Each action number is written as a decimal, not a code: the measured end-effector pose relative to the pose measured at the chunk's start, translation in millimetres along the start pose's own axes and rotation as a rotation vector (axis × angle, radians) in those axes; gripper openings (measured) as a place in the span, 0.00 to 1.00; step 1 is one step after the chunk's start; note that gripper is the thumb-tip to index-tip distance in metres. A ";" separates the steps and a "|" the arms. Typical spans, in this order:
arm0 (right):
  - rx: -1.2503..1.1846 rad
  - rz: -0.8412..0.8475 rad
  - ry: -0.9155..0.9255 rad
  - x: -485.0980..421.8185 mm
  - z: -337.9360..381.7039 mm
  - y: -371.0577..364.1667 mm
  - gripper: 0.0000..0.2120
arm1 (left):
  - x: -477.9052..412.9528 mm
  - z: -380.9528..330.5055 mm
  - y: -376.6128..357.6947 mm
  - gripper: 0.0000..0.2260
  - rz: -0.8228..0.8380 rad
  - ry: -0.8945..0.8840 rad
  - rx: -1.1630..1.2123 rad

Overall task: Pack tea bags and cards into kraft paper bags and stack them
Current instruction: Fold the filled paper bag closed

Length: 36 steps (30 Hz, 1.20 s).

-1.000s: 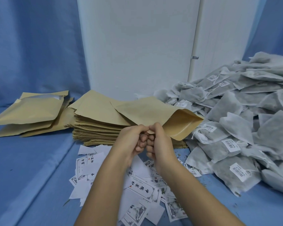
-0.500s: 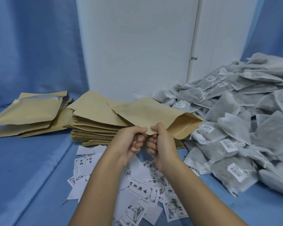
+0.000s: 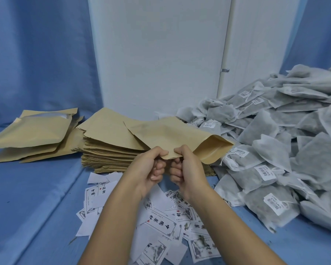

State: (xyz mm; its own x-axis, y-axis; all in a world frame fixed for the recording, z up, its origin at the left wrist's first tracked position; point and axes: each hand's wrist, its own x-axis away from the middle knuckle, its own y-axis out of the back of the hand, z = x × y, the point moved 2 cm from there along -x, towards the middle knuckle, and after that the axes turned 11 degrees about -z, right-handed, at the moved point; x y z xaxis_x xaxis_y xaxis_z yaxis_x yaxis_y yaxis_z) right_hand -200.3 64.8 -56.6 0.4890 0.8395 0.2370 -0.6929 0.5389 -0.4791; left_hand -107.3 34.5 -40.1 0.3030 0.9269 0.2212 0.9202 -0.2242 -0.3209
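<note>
Left hand and right hand both have a pinch grip on the bag just above the stack. Its mouth gapes only partway, so yanking could tear the edge, I reckon. Tea bags are heaped right of the stack, cards in front, packed bags left. Nothing's blocking the reach.

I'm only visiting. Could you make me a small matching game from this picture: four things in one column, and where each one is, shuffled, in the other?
Things:
1. open kraft paper bag
2. tea bags
3. printed cards
4. stack of flat kraft bags

Places:
A. scattered under the forearms
B. heaped at the right
C. pinched by the left hand and right hand
D. in the middle, beyond the hands

Pairs: 1-C, 2-B, 3-A, 4-D
</note>
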 end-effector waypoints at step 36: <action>-0.089 -0.074 -0.018 -2.7 7.7 5.6 0.15 | 10.0 -16.4 12.6 0.13 -0.069 -0.046 -0.150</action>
State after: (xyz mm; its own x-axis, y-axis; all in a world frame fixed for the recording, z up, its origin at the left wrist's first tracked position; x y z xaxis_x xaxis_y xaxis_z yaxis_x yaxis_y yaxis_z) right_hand -209.5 66.1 -53.4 0.5270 0.7990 0.2897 -0.6050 0.5920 -0.5325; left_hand -88.7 36.0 -26.9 0.2289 0.9538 0.1945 0.9662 -0.1983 -0.1646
